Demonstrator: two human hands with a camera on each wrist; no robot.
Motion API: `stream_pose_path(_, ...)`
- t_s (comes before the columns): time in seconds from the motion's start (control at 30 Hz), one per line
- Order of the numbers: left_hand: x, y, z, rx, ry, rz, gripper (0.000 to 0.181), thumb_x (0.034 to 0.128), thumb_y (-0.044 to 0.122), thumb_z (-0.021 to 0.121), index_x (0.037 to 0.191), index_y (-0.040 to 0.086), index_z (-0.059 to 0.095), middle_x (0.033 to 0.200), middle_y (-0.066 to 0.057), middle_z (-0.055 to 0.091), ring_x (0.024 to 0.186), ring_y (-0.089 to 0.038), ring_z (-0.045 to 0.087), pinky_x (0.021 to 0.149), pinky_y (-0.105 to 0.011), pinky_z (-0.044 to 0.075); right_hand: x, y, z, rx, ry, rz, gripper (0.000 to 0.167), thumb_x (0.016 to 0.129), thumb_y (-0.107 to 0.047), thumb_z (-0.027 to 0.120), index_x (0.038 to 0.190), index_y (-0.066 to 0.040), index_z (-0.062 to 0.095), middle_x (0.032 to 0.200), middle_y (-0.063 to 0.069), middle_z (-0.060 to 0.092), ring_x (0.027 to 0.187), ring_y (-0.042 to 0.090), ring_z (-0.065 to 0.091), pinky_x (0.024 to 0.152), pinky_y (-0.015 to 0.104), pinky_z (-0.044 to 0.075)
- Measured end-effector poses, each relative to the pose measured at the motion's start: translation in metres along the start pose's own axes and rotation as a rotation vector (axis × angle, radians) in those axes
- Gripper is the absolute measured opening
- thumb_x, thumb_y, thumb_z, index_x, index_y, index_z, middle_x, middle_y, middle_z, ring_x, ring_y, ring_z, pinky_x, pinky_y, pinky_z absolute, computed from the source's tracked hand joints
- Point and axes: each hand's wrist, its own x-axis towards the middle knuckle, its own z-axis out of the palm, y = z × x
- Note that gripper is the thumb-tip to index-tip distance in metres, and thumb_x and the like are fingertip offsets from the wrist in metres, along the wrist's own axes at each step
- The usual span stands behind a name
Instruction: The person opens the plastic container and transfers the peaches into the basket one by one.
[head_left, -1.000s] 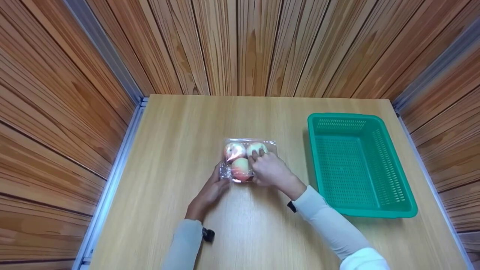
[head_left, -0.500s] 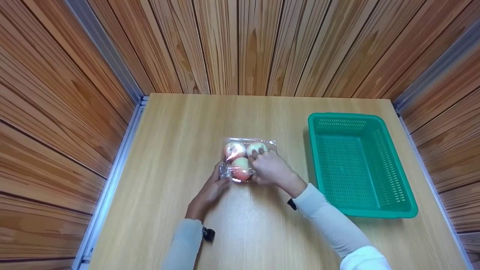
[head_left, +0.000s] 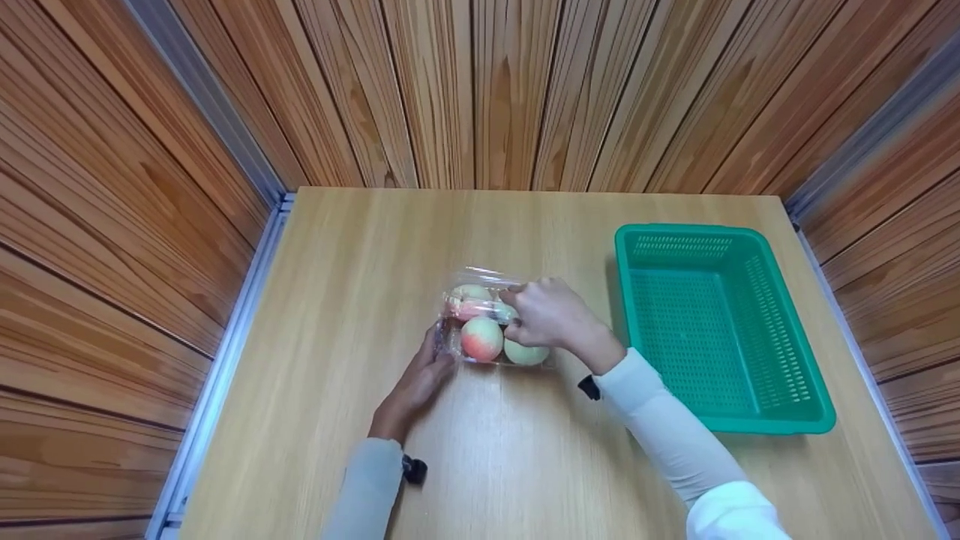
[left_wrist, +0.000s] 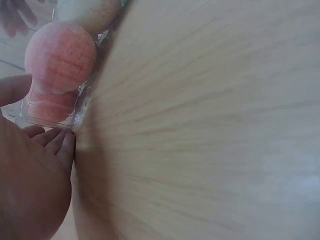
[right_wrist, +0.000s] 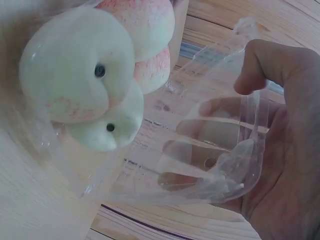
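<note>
Several pink and pale green peaches [head_left: 481, 339] sit in a clear plastic box [head_left: 495, 361] on the table. The left hand [head_left: 420, 382] is at the box's left side; in the left wrist view its fingers touch the box wall beside a pink peach [left_wrist: 60, 57]. The right hand [head_left: 553, 319] holds the clear lid, which stands tilted up over the back peaches. In the right wrist view the lid [right_wrist: 200, 150] lies between thumb and fingers of the right hand [right_wrist: 285, 140], with pale peaches [right_wrist: 75, 65] beside it.
A green perforated basket [head_left: 626, 300] stands on the right of the wooden table [head_left: 360, 262]. Wood-panelled walls with grey metal strips surround the table at the back and sides.
The lid has been lifted from the box's front edge and swung up. The right hand has moved slightly right and up with it, uncovering the front peaches. The left hand has barely moved.
</note>
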Motion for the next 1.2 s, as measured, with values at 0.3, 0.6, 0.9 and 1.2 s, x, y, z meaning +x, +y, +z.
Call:
stream_pose_path(0.3, 0.0, -0.002, 0.002, 0.0, 0.003, -0.006, 0.073, 0.1103, 0.034, 0.048, 0.171, 0.034, 0.009, 0.181, 0.003, 0.007, 0.168, -0.026, 0.001, 0.133, -0.063, 0.002, 0.004, 0.01, -0.002, 0.07, 0.037, 0.06, 0.043, 0.095, -0.029, 0.069, 0.132, -0.009, 0.074, 0.095, 0.012, 0.079, 0.048, 0.014, 0.044, 0.047, 0.026, 0.031)
stream_pose_path(0.6, 0.0, 0.001, 0.004, 0.05, 0.008, 0.014, 0.076, 0.1097, 0.035, 0.05, 0.172, 0.028, 0.008, 0.181, -0.001, 0.008, 0.168, -0.027, 0.003, 0.134, -0.06, 0.004, 0.004, 0.019, -0.005, 0.105, 0.042, 0.075, 0.046, 0.093, -0.027, 0.067, 0.135, -0.009, 0.073, 0.097, 0.012, 0.079, 0.046, 0.013, 0.037, 0.046, 0.027, 0.028)
stream_pose_path(0.9, 0.0, 0.005, 0.002, 0.112, 0.003, 0.015, 0.081, 0.1089, 0.037, 0.056, 0.172, 0.026, 0.007, 0.181, -0.003, 0.008, 0.168, -0.029, 0.004, 0.134, -0.062, 0.006, 0.006, 0.024, -0.008, 0.079, 0.063, 0.056, 0.049, 0.094, -0.032, 0.065, 0.137, -0.008, 0.072, 0.121, 0.012, 0.079, 0.055, 0.016, 0.049, 0.047, 0.028, 0.029)
stream_pose_path(1.2, 0.001, 0.009, -0.002, 0.135, 0.017, 0.014, 0.084, 0.1057, 0.045, 0.062, 0.171, 0.023, 0.014, 0.18, -0.005, 0.015, 0.167, -0.03, 0.01, 0.134, -0.059, 0.01, 0.005, 0.027, -0.008, 0.093, 0.078, 0.094, 0.05, 0.1, -0.038, 0.063, 0.14, -0.01, 0.069, 0.14, 0.011, 0.071, 0.128, 0.034, 0.069, 0.097, 0.05, 0.062)
